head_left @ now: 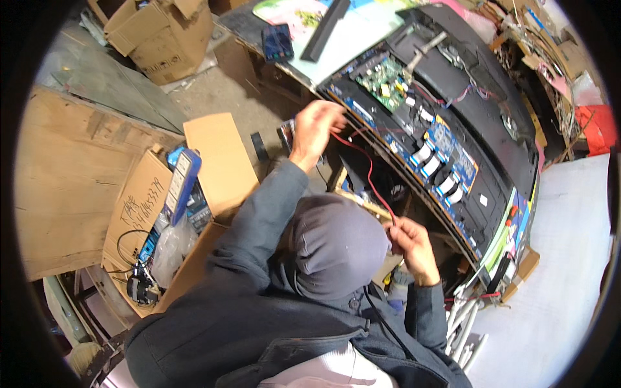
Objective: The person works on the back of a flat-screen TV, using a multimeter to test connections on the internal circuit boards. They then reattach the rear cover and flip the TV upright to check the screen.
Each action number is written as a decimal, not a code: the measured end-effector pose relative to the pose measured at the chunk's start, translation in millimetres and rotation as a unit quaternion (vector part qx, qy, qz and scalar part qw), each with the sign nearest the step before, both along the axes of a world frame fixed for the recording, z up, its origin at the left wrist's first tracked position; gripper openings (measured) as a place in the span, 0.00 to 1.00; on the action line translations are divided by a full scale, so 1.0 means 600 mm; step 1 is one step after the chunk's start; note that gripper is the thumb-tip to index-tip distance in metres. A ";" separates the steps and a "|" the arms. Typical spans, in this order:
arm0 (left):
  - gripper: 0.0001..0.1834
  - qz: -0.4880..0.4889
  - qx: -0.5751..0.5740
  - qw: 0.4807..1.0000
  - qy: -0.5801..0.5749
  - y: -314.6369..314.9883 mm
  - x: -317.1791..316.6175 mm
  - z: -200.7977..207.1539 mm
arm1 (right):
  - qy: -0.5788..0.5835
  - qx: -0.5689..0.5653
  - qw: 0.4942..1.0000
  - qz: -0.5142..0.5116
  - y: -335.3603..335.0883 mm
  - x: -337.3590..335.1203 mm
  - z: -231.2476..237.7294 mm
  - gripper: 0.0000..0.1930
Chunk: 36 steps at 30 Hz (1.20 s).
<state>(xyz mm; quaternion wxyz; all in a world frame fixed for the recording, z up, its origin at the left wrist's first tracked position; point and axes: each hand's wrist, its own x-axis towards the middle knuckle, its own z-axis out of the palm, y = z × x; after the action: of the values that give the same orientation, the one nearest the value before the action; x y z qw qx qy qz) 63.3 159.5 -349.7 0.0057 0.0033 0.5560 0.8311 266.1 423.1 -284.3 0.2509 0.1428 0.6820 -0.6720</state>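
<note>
A thin red wire [370, 169] hangs in a slack curve between my two hands. My left hand [316, 129], slightly blurred, pinches its upper end by the near edge of an opened flat-screen panel [472, 223]. Lower and to the right, my right hand [414, 249] grips the other end between thumb and fingers; whatever tip lies there is hidden. The panel lies tilted with its black back up. On it sit a green circuit board [386, 83], a blue circuit board [460, 155] and several white ribbon cables [429, 165].
A dark handheld device [278, 43] and a long black bar [325, 30] lie on the far table. At left, an open cardboard box [223, 161] holds a blue-and-white power strip [184, 183]. Another carton [162, 42] stands behind. White tubes [460, 326] stand at lower right.
</note>
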 end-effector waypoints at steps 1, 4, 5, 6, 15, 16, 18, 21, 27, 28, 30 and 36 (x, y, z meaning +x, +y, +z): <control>0.11 -0.149 0.018 0.988 0.041 0.011 0.032 0.028 | -0.001 0.007 1.000 0.002 -0.005 -0.003 0.014 0.10; 0.23 -0.326 -0.206 0.880 0.279 0.049 0.097 0.106 | 0.066 0.005 0.997 0.044 -0.030 -0.031 0.057 0.10; 0.24 -0.324 -0.249 0.840 0.356 0.059 0.100 0.108 | 0.078 0.019 0.996 0.049 -0.037 -0.039 0.071 0.09; 0.26 -0.442 -0.262 0.824 0.239 0.058 0.093 0.128 | 0.093 0.024 0.994 0.056 -0.038 -0.049 0.083 0.09; 0.11 -0.434 -0.221 0.849 0.204 -0.008 0.000 0.201 | 0.155 0.074 0.979 0.107 0.039 -0.027 0.058 0.08; 0.12 -0.413 -0.223 0.858 0.209 -0.012 -0.004 0.205 | 0.134 0.024 0.989 0.064 0.044 -0.018 0.053 0.08; 0.13 -0.391 -0.234 0.862 0.221 -0.023 -0.011 0.212 | 0.122 0.068 0.987 0.076 0.061 -0.007 0.037 0.09; 0.13 -0.374 -0.206 0.873 0.234 -0.036 -0.024 0.217 | 0.113 0.160 0.974 0.117 0.076 0.006 0.025 0.10; 0.12 -0.278 -0.276 0.885 0.254 -0.032 -0.005 0.187 | 0.091 0.152 0.971 0.163 0.087 0.040 -0.020 0.13; 0.11 -0.255 -0.319 0.878 0.251 -0.023 0.002 0.179 | 0.096 0.175 0.965 0.171 0.090 0.044 -0.028 0.13; 0.11 -0.194 -0.378 0.849 0.315 -0.014 0.009 0.139 | 0.104 0.219 0.952 0.184 0.096 0.053 -0.047 0.14; 0.08 0.070 -0.339 0.892 0.291 0.019 0.096 0.115 | 0.169 0.193 0.966 -0.013 0.082 0.021 -0.018 0.11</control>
<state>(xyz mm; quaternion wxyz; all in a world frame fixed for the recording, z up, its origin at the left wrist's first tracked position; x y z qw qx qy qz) 120.7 171.0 -280.5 -0.2137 0.2036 0.7798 0.5520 278.6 472.0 -294.9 0.0914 0.0819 0.8294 -0.5450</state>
